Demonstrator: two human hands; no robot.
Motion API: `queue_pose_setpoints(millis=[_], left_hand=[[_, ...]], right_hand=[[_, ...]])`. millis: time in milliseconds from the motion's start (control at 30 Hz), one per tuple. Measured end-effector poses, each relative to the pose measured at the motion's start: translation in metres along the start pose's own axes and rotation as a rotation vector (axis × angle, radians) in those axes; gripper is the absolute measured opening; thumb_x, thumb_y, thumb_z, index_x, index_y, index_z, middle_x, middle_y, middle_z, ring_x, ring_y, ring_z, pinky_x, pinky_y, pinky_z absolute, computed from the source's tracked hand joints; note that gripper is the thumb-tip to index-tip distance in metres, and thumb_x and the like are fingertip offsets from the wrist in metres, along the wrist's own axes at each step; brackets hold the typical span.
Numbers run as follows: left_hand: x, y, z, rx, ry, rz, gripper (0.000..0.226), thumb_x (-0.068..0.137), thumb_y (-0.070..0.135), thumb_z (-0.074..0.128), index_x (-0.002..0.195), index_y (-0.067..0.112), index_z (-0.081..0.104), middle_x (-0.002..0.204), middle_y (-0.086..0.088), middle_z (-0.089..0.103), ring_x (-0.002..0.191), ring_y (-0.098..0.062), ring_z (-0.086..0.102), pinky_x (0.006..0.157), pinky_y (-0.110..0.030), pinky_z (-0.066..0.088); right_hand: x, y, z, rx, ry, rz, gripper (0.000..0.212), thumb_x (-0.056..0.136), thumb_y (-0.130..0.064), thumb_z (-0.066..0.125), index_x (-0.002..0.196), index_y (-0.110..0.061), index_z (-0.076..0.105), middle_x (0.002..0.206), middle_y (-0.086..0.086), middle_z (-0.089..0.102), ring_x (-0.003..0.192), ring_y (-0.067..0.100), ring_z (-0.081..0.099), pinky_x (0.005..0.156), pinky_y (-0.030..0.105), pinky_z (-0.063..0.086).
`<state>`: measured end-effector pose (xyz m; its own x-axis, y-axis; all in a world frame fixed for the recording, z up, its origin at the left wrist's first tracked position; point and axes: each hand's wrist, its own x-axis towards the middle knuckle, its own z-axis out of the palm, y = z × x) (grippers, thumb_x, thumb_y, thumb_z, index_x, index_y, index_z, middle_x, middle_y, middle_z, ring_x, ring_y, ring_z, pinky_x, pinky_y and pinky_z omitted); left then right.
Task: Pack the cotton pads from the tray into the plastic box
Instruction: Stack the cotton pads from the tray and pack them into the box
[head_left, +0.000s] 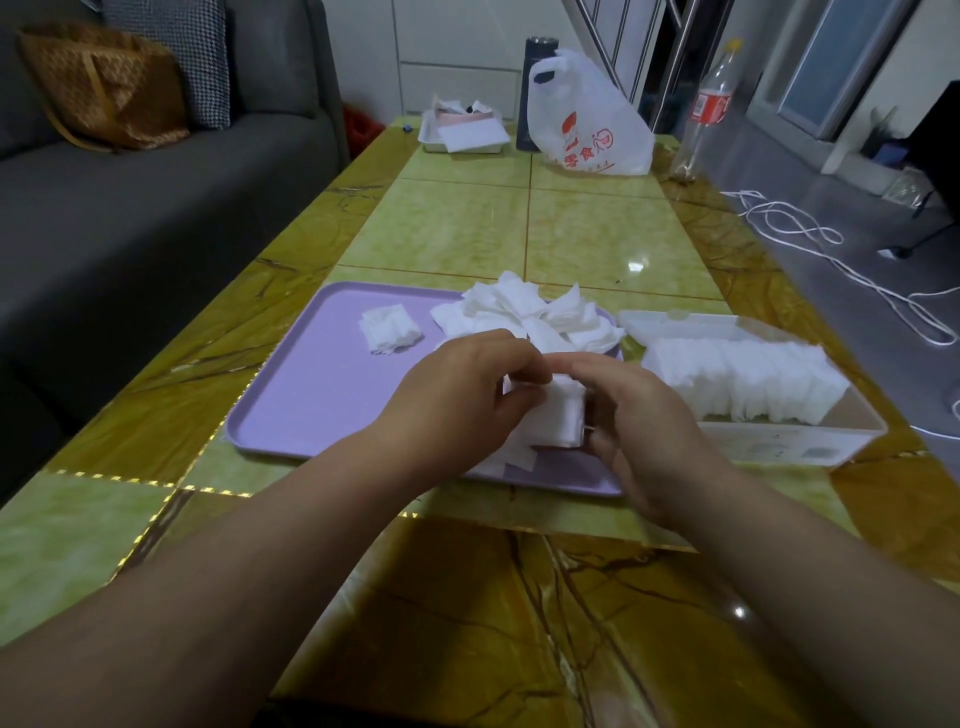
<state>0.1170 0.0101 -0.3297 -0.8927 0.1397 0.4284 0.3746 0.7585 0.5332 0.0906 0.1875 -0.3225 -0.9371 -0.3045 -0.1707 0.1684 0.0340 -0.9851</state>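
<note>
A lilac tray (311, 395) lies on the table in front of me. On it are a loose heap of white cotton pads (524, 314) at the back right and a small separate stack of pads (389, 328) to its left. My left hand (457, 400) and my right hand (639, 431) together hold an upright stack of pads (558, 415) over the tray's front right part, fingers curled round its sides. A few flat pads lie under it. The clear plastic box (795, 441) stands right of the tray, with a row of pads (743, 374) standing in it.
The green and brown table carries a white tray of papers (462, 135), a dark flask (530, 93), a white plastic bag (587, 119) and a clear bottle (701, 119) at the far end. A grey sofa (130, 208) runs along the left. White cable (831, 260) lies on the floor at right.
</note>
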Motion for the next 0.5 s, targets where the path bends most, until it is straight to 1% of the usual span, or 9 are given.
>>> queue_pose_setpoints(millis=[100, 167, 200, 233, 267, 333, 400, 433, 500], left_hand=[[-0.001, -0.001, 0.001, -0.015, 0.035, -0.036, 0.01, 0.09, 0.028, 0.075, 0.098, 0.029, 0.069, 0.089, 0.014, 0.064, 0.071, -0.002, 0.057, 0.068, -0.037, 0.053], [-0.001, -0.002, 0.0, -0.035, 0.065, -0.081, 0.021, 0.087, 0.036, 0.078, 0.104, 0.032, 0.066, 0.087, 0.014, 0.059, 0.07, 0.004, 0.054, 0.064, -0.028, 0.047], [-0.002, -0.003, 0.0, -0.051, 0.059, -0.131, 0.027, 0.086, 0.04, 0.078, 0.109, 0.033, 0.065, 0.086, 0.014, 0.059, 0.069, 0.005, 0.054, 0.064, -0.024, 0.043], [-0.003, -0.004, -0.001, -0.069, 0.037, -0.198, 0.033, 0.085, 0.042, 0.079, 0.113, 0.034, 0.065, 0.084, 0.013, 0.06, 0.068, 0.006, 0.054, 0.064, -0.021, 0.041], [-0.003, -0.005, -0.001, -0.089, 0.006, -0.266, 0.035, 0.084, 0.043, 0.079, 0.114, 0.033, 0.065, 0.081, 0.011, 0.062, 0.067, 0.005, 0.054, 0.064, -0.02, 0.041], [-0.005, -0.008, 0.0, -0.142, -0.041, -0.349, 0.027, 0.084, 0.041, 0.079, 0.107, 0.03, 0.069, 0.076, 0.01, 0.065, 0.062, 0.002, 0.055, 0.062, -0.02, 0.042], [-0.005, -0.008, 0.001, -0.189, -0.043, -0.352, 0.012, 0.086, 0.035, 0.078, 0.093, 0.028, 0.071, 0.071, 0.01, 0.066, 0.059, 0.001, 0.055, 0.061, -0.02, 0.043], [-0.005, -0.006, 0.002, -0.206, -0.035, -0.339, 0.009, 0.087, 0.032, 0.078, 0.089, 0.027, 0.071, 0.071, 0.01, 0.066, 0.059, 0.001, 0.055, 0.061, -0.02, 0.044], [-0.005, -0.004, 0.002, -0.198, -0.03, -0.307, 0.01, 0.088, 0.031, 0.077, 0.095, 0.028, 0.07, 0.075, 0.011, 0.068, 0.062, 0.001, 0.056, 0.064, -0.019, 0.046]], right_hand=[[-0.001, 0.004, -0.001, -0.12, -0.016, -0.049, 0.042, 0.085, 0.006, 0.055, 0.116, -0.015, 0.075, 0.107, 0.018, 0.076, 0.101, 0.035, 0.073, 0.086, 0.052, 0.06], [-0.002, 0.008, 0.0, -0.219, 0.015, -0.105, 0.044, 0.088, 0.008, 0.058, 0.117, -0.021, 0.073, 0.1, 0.015, 0.078, 0.09, 0.037, 0.073, 0.083, 0.05, 0.062], [-0.002, 0.009, 0.0, -0.234, 0.035, -0.117, 0.042, 0.088, 0.006, 0.059, 0.116, -0.024, 0.073, 0.099, 0.013, 0.078, 0.089, 0.041, 0.072, 0.085, 0.055, 0.06], [0.0, 0.011, 0.0, -0.223, 0.053, -0.117, 0.042, 0.088, 0.005, 0.059, 0.114, -0.025, 0.073, 0.1, 0.012, 0.078, 0.09, 0.043, 0.071, 0.089, 0.059, 0.058], [0.001, 0.012, -0.001, -0.196, 0.069, -0.106, 0.044, 0.087, 0.007, 0.057, 0.113, -0.025, 0.073, 0.102, 0.01, 0.078, 0.092, 0.039, 0.072, 0.092, 0.061, 0.056], [0.005, 0.013, -0.001, -0.141, 0.08, -0.073, 0.051, 0.083, 0.012, 0.053, 0.112, -0.025, 0.073, 0.109, 0.008, 0.077, 0.101, 0.034, 0.073, 0.096, 0.059, 0.056], [0.005, 0.012, 0.001, -0.115, 0.048, -0.053, 0.054, 0.081, 0.012, 0.054, 0.116, -0.025, 0.07, 0.114, 0.009, 0.075, 0.106, 0.032, 0.073, 0.098, 0.056, 0.056], [0.005, 0.013, 0.002, -0.124, 0.032, -0.052, 0.052, 0.082, 0.008, 0.057, 0.119, -0.026, 0.068, 0.117, 0.008, 0.075, 0.106, 0.03, 0.073, 0.098, 0.054, 0.056], [0.003, 0.014, 0.003, -0.19, 0.031, -0.07, 0.044, 0.088, -0.003, 0.063, 0.123, -0.03, 0.067, 0.122, 0.002, 0.072, 0.108, 0.023, 0.071, 0.099, 0.049, 0.057]])
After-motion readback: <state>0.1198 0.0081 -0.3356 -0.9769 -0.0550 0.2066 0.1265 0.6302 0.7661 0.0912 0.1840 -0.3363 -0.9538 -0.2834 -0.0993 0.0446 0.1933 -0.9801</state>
